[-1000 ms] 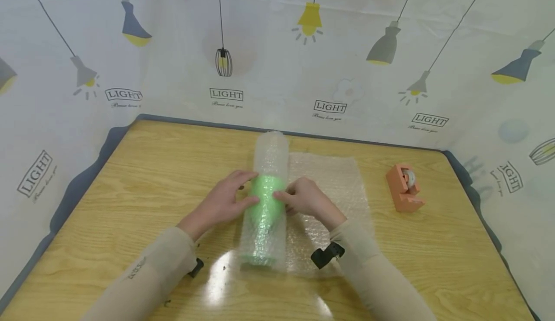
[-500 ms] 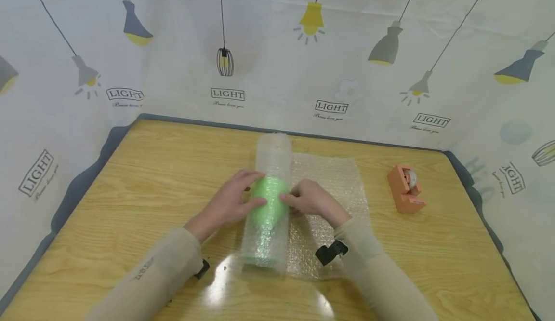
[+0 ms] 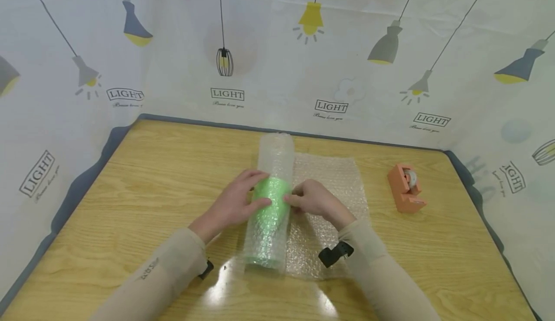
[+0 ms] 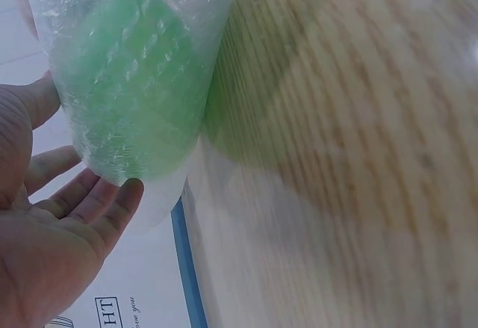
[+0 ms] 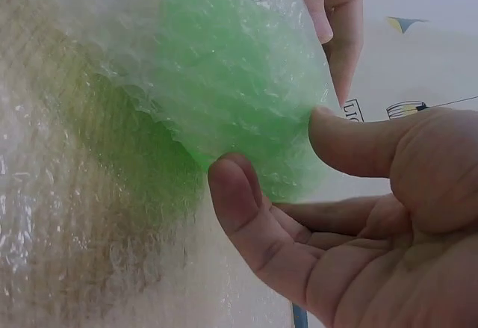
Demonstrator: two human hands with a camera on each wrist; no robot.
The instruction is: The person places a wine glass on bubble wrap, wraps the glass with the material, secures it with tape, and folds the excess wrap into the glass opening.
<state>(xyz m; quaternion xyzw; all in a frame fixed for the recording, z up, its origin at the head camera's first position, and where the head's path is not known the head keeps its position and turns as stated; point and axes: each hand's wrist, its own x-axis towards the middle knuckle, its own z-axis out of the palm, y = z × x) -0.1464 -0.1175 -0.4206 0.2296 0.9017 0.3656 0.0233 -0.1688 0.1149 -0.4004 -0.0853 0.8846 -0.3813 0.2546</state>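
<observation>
A green goblet (image 3: 274, 200) lies on its side inside a roll of clear bubble wrap (image 3: 277, 154), its foot toward me. In the left wrist view, its bowl narrows into a stem under the wrap. My left hand (image 3: 234, 198) holds the roll's left side, thumb on top and fingertips along the side. Across from it, my right hand (image 3: 315, 199) grips the right side between thumb and curled fingers. The right wrist view has this thumb pressing the wrap (image 5: 239, 66) while the fingertips reach beneath. Flat bubble wrap (image 3: 334, 181) extends rightward from the roll.
An orange tape dispenser (image 3: 405, 188) with a roll of tape stands to the right of the flat wrap. The wooden table (image 3: 143, 167) meets a white lamp-printed curtain (image 3: 269, 70) at its back and sides. Dark straps sit on both wrists.
The wrapped goblet has rolled slightly to the right onto the flat bubble wrap. Both hands have shifted right with it and keep their hold. The tape dispenser stays in place.
</observation>
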